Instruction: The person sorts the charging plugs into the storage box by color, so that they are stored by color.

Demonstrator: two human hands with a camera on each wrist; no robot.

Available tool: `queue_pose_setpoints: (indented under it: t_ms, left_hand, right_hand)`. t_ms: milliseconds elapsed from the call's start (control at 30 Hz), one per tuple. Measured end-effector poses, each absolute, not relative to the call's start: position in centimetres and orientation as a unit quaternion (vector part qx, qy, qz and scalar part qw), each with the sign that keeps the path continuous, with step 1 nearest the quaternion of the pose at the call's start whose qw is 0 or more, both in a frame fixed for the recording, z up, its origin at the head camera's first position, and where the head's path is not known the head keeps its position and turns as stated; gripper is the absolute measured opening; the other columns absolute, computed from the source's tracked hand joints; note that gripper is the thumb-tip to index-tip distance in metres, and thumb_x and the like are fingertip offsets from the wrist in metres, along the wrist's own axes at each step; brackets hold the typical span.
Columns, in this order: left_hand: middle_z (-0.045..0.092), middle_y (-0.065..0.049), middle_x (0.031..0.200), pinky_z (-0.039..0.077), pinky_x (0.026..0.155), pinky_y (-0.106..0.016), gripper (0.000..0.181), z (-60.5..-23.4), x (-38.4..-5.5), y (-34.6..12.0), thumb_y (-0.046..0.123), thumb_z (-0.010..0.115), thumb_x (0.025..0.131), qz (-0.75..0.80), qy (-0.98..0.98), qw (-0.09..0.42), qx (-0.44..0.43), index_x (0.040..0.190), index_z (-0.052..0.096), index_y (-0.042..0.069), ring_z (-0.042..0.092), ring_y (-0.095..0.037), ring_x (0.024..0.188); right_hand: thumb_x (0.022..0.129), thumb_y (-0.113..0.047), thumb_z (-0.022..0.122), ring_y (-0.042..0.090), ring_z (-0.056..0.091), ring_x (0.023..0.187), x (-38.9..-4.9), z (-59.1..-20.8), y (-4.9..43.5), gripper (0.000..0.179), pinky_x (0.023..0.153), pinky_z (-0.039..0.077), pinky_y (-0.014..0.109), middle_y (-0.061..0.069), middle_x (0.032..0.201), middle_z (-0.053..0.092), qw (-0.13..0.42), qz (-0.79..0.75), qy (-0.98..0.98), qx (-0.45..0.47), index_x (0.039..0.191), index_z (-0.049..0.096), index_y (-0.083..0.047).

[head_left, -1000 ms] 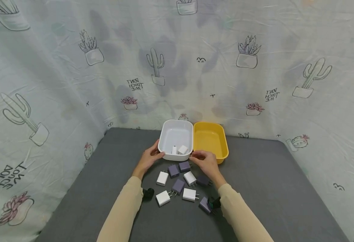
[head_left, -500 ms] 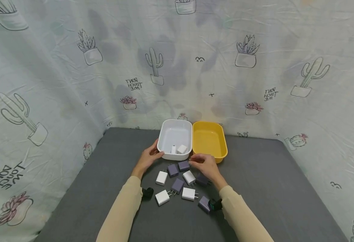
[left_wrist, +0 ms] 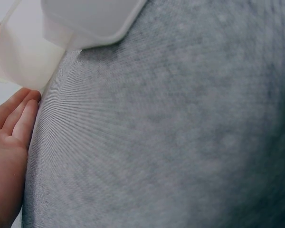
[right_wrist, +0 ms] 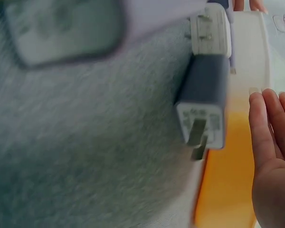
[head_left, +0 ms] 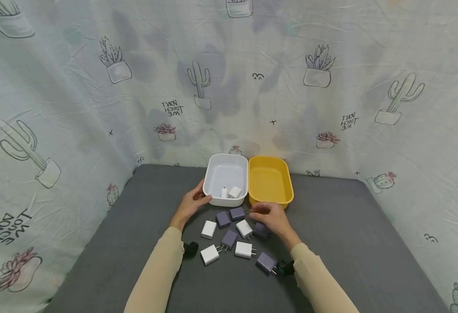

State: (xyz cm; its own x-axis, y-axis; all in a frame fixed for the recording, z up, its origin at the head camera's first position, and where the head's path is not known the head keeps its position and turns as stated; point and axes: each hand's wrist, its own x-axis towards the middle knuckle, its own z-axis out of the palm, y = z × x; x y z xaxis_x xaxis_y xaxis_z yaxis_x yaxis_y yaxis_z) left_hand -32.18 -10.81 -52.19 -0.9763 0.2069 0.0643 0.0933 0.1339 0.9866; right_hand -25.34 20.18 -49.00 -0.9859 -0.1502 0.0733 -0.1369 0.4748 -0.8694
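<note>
My left hand (head_left: 192,203) holds the near left corner of the white tray (head_left: 214,168), thumb on its rim; the left wrist view shows the fingers (left_wrist: 15,118) lying against the tray's wall (left_wrist: 23,61). Two white chargers (head_left: 231,192) lie inside it. The yellow tray (head_left: 269,196) stands right beside it, with nothing in it. My right hand (head_left: 257,211) hovers just in front of the yellow tray, fingertips near a purple charger (head_left: 237,213), holding nothing. In the right wrist view that purple charger (right_wrist: 204,102) lies with prongs toward the camera, my straight fingers (right_wrist: 268,123) to its right.
Several white and purple chargers lie loose on the grey mat (head_left: 342,226) between my forearms, among them a white one (head_left: 210,254) and a purple one (head_left: 266,262). Cactus-print cloth (head_left: 76,108) walls the back and both sides.
My right hand has drawn back from the trays' near edge and slid slightly right, down toward the purple chargers. The left hand has stayed on the white tray.
</note>
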Motion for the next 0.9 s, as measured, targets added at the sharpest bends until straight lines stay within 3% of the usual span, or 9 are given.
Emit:
queue_pose_setpoints:
  t_ms: [367, 700, 900]
  left_hand:
    - [0.033, -0.016, 0.156, 0.037, 0.113, -0.044, 0.082, -51.1, -31.5, -10.6, 0.021, 0.073, 0.089, 0.646, 0.755, 0.049, 0.098, 0.155, 0.026, 0.013, 0.039, -0.031, 0.141]
    - [0.032, -0.018, 0.157, 0.037, 0.113, -0.045, 0.081, -51.0, -31.2, -10.7, 0.020, 0.072, 0.090, 0.646, 0.755, 0.052, 0.098, 0.155, 0.024, 0.013, 0.037, -0.033, 0.142]
    - [0.032, -0.019, 0.156, 0.037, 0.113, -0.045, 0.081, -50.9, -31.3, -10.4, 0.020, 0.073, 0.089, 0.647, 0.755, 0.049, 0.095, 0.155, 0.025, 0.013, 0.038, -0.034, 0.142]
  right_hand:
    - [0.076, -0.015, 0.084, 0.014, 0.069, 0.084, -25.0, -51.0, 21.8, 0.027, 0.071, 0.054, 0.018, 0.010, 0.096, 0.075, 0.021, -0.523, 0.849, -0.068, 0.099, 0.075, -0.005]
    - [0.075, -0.017, 0.085, 0.012, 0.071, 0.085, -24.5, -51.8, 22.7, 0.032, 0.073, 0.056, 0.018, 0.010, 0.097, 0.075, 0.042, -0.539, 0.839, -0.055, 0.103, 0.074, -0.004]
    - [0.078, -0.012, 0.082, 0.020, 0.071, 0.092, -24.3, -52.0, 22.9, 0.036, 0.076, 0.056, 0.018, 0.017, 0.104, 0.074, 0.049, -0.536, 0.840, -0.067, 0.109, 0.071, 0.002]
